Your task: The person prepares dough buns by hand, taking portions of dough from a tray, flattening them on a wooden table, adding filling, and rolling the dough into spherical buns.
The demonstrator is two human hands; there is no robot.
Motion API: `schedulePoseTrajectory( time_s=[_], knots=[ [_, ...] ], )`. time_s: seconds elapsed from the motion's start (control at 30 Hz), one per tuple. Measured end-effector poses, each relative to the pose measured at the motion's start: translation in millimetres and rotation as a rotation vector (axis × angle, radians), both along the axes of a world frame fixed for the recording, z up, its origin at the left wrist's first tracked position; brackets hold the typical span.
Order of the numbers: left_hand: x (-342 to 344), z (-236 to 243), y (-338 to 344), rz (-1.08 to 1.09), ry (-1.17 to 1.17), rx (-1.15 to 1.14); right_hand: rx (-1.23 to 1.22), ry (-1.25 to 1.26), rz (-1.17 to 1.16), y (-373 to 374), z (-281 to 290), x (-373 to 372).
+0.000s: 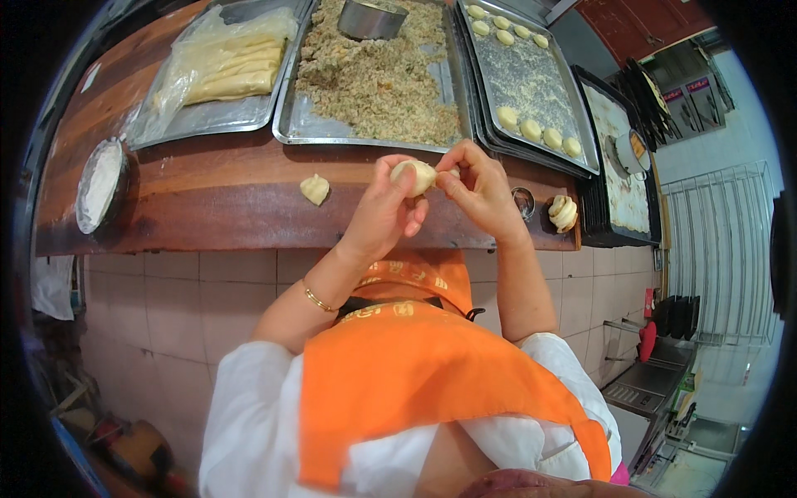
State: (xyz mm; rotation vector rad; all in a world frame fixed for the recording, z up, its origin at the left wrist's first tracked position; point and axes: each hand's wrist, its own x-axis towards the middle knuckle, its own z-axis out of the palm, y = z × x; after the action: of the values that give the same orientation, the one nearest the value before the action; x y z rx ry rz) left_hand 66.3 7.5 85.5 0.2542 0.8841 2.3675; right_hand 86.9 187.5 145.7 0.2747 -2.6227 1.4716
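A pale, rounded dough ball (419,178) is held above the front edge of the wooden table. My left hand (383,199) cradles it, with the fingers curled round its left side and underneath. At the ball's right end, my right hand (481,184) pinches a small tip of the dough between thumb and fingers. On the tabletop left of my hands lies a loose dough lump (315,189). Just beyond them, a large metal tray holds a crumbly brownish filling (378,91). A round metal container (373,18) sits in that filling.
Several dough balls (531,129) sit in two groups on a floured tray at right. Dough strips (237,73) lie under plastic at left. A flour bowl (101,187) stands far left. Near the right corner are a small ring-shaped item (524,202) and twisted dough (563,213).
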Motion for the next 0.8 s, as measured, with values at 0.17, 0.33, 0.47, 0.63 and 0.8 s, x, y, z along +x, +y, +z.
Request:
schedulePoseTrajectory(
  time_s=[0.17,0.33,0.47,0.63,0.8],
  knots=[
    [-8.6,-15.5,1.2,-0.018,0.003,0.046,0.083,0.017,0.043,-5.3,3.1,4.6],
    [-11.2,-7.0,-12.8,-0.107,0.06,-0.122,0.135,0.06,0.074,-7.7,8.7,7.7],
    [-13.3,-23.0,-5.6,-0.144,-0.143,0.105,0.173,0.129,0.126,-11.3,9.9,7.5],
    [-9.9,-8.6,-15.0,-0.175,-0.046,0.033,0.228,0.183,0.142,-9.9,13.8,8.8],
    [-10.9,-17.4,-9.4,-0.103,0.096,-0.237,0.378,0.205,0.268,-7.5,15.2,8.5]
  ],
)
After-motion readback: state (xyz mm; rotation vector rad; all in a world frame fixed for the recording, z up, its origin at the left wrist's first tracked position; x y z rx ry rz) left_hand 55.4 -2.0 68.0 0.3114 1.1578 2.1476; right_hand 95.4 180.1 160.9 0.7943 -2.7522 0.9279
